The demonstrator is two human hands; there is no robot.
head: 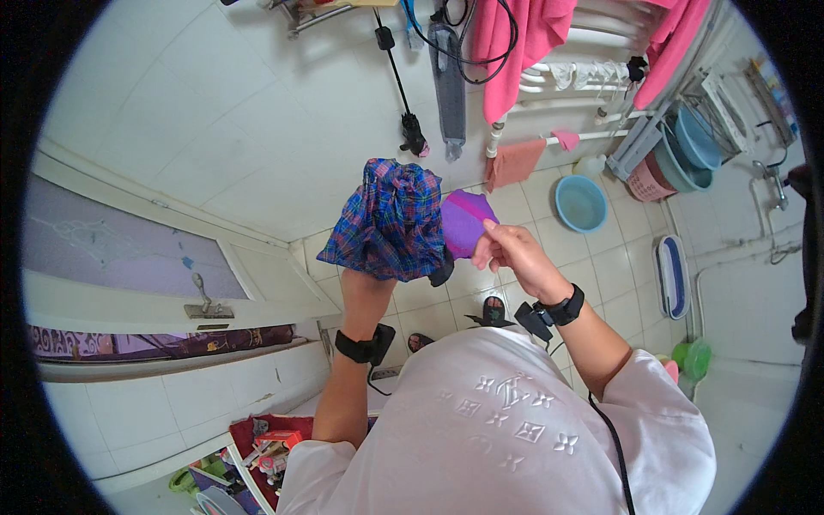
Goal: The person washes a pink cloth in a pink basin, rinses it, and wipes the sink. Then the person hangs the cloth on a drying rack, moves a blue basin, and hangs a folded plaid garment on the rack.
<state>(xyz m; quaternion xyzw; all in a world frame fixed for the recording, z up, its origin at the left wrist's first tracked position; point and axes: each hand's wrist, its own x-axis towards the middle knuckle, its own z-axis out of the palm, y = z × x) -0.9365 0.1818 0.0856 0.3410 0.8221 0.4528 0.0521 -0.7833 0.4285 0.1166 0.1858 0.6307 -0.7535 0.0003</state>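
A crumpled blue plaid cloth (389,222) is held up in front of me, covering my left hand, and only the left wrist (368,290) shows below it. The cloth stays raised on that hand, though the fingers are hidden. A purple cloth (465,225) with a magenta band juts out from its right side. My right hand (515,251) is at the purple cloth's right edge, thumb and fingertips overlapping it; whether they pinch it is unclear. Something black (442,269) pokes out under the plaid cloth's lower right corner.
A half-glazed door (257,309) stands on the left. A folded umbrella (413,135) and a cable (473,61) hang on the wall. Pink towels (521,38) drape a white radiator (553,103). A blue basin (581,204) and a collapsible tub (673,277) are on the right.
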